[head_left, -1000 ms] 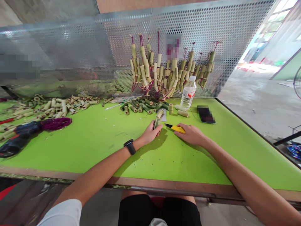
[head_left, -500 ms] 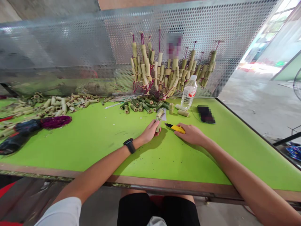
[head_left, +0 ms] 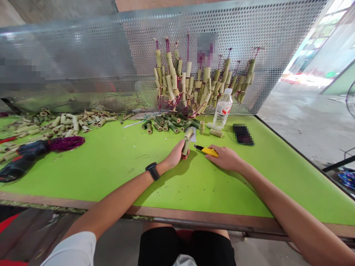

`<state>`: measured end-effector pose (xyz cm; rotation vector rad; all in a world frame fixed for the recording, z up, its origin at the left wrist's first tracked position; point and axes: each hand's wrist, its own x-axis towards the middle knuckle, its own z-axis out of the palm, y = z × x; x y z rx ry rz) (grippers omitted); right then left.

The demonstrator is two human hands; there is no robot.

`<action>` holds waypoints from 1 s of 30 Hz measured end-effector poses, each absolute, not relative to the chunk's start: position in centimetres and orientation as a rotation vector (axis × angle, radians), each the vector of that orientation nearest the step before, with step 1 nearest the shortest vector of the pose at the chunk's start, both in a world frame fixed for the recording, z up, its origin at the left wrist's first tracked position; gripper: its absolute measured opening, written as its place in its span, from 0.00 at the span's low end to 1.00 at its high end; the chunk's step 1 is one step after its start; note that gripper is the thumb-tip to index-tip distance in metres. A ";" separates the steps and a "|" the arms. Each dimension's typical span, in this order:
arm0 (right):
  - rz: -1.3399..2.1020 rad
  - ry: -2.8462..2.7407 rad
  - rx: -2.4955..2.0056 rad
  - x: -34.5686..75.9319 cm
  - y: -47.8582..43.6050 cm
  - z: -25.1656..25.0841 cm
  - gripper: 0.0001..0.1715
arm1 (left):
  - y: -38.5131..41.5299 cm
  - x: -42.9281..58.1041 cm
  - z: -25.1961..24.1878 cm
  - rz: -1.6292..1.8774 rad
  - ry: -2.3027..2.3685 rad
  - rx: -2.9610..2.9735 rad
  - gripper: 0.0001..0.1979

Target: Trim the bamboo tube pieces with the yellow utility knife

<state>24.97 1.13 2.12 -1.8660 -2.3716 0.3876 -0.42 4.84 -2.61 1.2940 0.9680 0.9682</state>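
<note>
Since the earlier frames, the bamboo piece [head_left: 185,147] has turned a little in the left hand [head_left: 175,154], its paler side now showing, while the right hand [head_left: 226,158] has hardly shifted; the piece sits just above the table [head_left: 172,188], should be light and stiff, perhaps slick on the skin and apt to split lengthwise, so its middle looks the safest hold; the left hand is curled around it, thumb on top; the right hand is mostly closed around the yellow handle of a knife [head_left: 210,152], whose blade points at the bamboo, near but apart; just beyond lie green bamboo pieces [head_left: 173,128]; to their right stands a bottle [head_left: 222,111]; behind, strung bamboo [head_left: 206,75] hangs against a metal mesh [head_left: 116,48].
</note>
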 end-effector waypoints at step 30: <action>0.356 -2.392 -1.863 25.0 1.1 2.1 0.26 | 4.7 -0.3 -2.5 1.007 0.932 1.249 0.27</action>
